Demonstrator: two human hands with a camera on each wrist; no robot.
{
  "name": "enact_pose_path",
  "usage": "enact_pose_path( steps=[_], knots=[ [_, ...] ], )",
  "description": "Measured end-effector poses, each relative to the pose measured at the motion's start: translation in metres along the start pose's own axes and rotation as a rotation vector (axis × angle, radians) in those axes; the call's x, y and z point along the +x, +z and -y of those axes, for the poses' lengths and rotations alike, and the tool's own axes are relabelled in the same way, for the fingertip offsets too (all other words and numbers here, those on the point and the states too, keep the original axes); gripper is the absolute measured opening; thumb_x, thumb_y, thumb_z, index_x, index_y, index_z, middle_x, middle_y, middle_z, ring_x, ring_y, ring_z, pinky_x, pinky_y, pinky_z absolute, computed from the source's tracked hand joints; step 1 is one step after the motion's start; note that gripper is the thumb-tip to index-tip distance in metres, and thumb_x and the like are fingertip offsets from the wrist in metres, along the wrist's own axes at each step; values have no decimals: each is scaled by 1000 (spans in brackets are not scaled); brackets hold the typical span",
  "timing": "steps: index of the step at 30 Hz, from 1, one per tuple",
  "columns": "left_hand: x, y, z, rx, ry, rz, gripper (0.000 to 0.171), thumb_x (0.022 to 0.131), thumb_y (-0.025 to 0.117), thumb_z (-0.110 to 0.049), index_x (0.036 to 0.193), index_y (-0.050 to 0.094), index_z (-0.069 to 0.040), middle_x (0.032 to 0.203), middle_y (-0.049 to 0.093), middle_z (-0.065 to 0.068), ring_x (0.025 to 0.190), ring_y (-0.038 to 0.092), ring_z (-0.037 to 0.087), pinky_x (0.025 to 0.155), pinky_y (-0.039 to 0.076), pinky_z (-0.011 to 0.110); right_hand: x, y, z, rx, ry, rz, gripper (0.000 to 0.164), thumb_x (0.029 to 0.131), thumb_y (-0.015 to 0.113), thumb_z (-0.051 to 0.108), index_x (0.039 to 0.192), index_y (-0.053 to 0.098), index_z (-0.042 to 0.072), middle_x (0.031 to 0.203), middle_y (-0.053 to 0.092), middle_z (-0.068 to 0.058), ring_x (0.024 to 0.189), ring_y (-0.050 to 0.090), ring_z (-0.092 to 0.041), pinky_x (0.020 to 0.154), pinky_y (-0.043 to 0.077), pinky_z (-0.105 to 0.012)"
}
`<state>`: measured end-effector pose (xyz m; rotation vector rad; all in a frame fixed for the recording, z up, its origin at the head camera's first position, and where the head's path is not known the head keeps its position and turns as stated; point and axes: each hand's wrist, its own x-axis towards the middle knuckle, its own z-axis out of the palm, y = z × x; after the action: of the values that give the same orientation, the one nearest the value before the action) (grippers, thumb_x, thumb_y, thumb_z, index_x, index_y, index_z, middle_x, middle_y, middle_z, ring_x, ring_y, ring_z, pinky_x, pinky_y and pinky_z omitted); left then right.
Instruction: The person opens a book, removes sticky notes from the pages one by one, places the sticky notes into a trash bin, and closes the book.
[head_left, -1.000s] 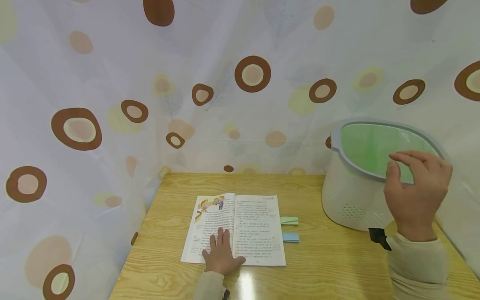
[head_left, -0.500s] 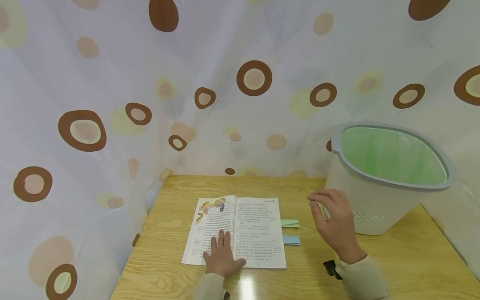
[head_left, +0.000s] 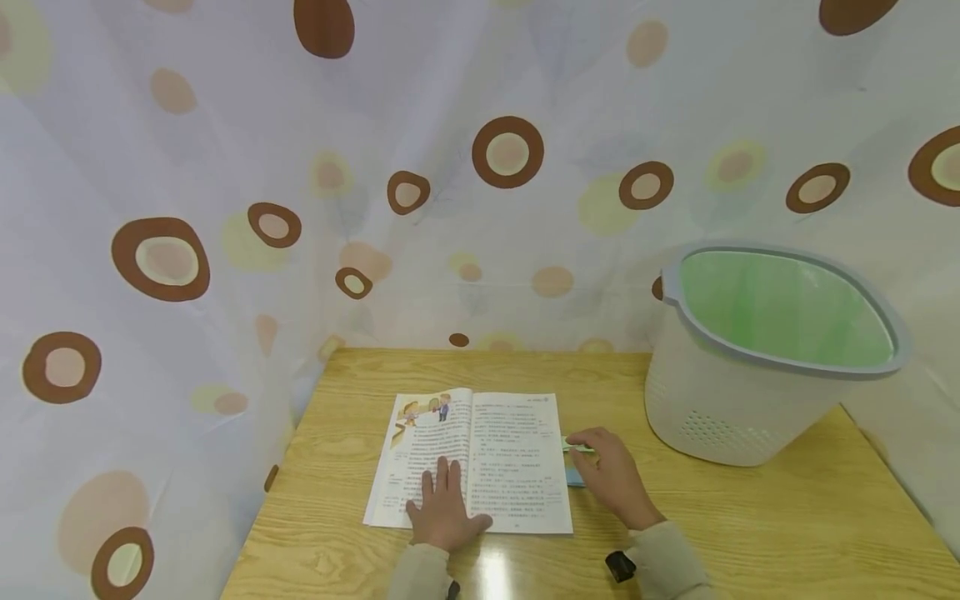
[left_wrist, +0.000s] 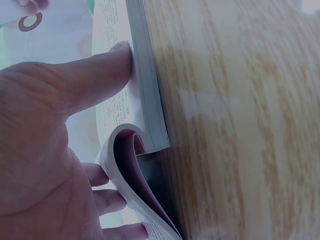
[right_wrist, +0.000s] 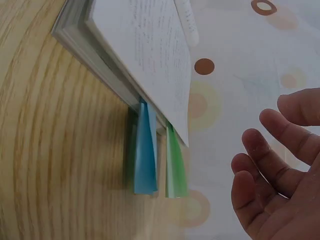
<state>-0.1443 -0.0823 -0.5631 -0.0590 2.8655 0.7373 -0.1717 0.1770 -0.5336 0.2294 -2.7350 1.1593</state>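
An open book (head_left: 519,467) with printed pages and a cartoon picture at its top left lies on the wooden table. My left hand (head_left: 441,518) rests on its lower left page, fingers spread; in the left wrist view the thumb (left_wrist: 102,75) presses the right page near the bottom edge. A blue paper tab (right_wrist: 145,155) and a green paper tab (right_wrist: 176,165) stick out of the book's right side. Above these tabs hovers my right hand (head_left: 615,482), fingers loosely bent. The right wrist view shows a gap between its fingers and both tabs, with nothing held.
A white plastic basket (head_left: 731,417) with a grey rim and green inside stands at the table's right back. Behind the wooden table (head_left: 360,371) hangs a white sheet (head_left: 435,75) with brown and beige spots, which also covers the left side.
My right hand has come from in front of the basket, moving left and down to the tabs at the book's right edge. My left hand stays on the book.
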Motion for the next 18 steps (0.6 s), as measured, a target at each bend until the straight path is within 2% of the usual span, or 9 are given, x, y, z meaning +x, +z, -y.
enact_pose_path(
  steps=[4, 9, 18],
  knots=[
    [0, -2, 0, -2, 5, 4, 101, 74, 81, -46, 152, 33, -4, 163, 26, 19, 147, 26, 50, 105, 24, 83, 3, 8, -5, 6, 10, 13, 21, 95, 62, 11, 114, 71, 5, 118, 67, -13, 107, 61, -29, 81, 53, -40],
    [-1, -3, -1, 0, 8, 0, 101, 74, 81, -46, 152, 33, -4, 163, 27, 19, 147, 26, 50, 104, 24, 83, 7, 14, -10, -18, 34, 27, 23, 95, 62, 13, 114, 71, 4, 120, 67, -16, 110, 61, -34, 93, 52, -51],
    [0, -1, 0, 12, 2, 3, 101, 74, 80, -48, 153, 32, -5, 163, 26, 18, 148, 26, 49, 105, 24, 82, 16, 22, -16, -29, 110, 103, 31, 96, 59, 13, 123, 66, 0, 125, 66, -20, 117, 61, -37, 99, 50, -54]
  ],
)
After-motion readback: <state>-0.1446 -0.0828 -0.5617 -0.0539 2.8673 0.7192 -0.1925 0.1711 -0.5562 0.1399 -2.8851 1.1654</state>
